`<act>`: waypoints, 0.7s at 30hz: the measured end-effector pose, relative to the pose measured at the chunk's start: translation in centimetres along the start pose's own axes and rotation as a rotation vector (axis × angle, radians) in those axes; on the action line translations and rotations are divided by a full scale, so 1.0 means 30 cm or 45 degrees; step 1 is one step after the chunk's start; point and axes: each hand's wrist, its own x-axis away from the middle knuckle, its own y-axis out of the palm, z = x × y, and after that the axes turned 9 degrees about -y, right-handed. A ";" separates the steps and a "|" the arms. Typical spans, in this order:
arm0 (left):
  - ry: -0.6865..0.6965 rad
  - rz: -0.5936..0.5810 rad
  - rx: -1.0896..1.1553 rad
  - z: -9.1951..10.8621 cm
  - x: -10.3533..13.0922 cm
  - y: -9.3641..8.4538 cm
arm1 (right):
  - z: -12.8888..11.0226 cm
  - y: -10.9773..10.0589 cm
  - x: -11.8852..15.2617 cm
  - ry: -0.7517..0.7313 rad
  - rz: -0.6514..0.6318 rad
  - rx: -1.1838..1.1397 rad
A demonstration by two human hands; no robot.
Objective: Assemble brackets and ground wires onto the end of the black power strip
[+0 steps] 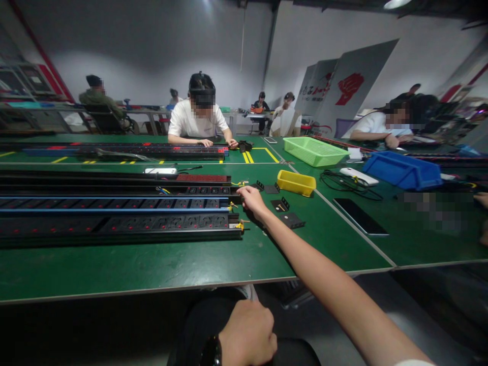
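Left hand (pixel 249 333) near the lap, curled into a fist, contents hidden; beyond it, the nearest black socket strip (pixel 171 224) and the blue-edged strip (pixel 133 204) lie side by side on the green table (pixel 152 269). Right hand (pixel 249 199) is at the right end of the next black strip (pixel 198 191), fingertips close together, clamped or just touching, can't tell; looks like end-handling, calling for fine finger control near the loose wires (pixel 239 184). Black brackets (pixel 292 220) sit just beside, yellow bin (pixel 296 183) farther back, then a person (pixel 198 119) opposite.
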 end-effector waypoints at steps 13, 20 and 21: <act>0.041 0.013 -0.011 -0.004 0.003 -0.006 | 0.004 -0.002 0.000 -0.011 0.002 0.001; 0.044 0.004 -0.006 -0.002 0.005 -0.013 | 0.002 -0.003 0.001 -0.009 0.005 0.019; 0.044 0.003 -0.007 -0.002 0.005 -0.012 | 0.002 -0.003 0.001 -0.009 0.005 0.021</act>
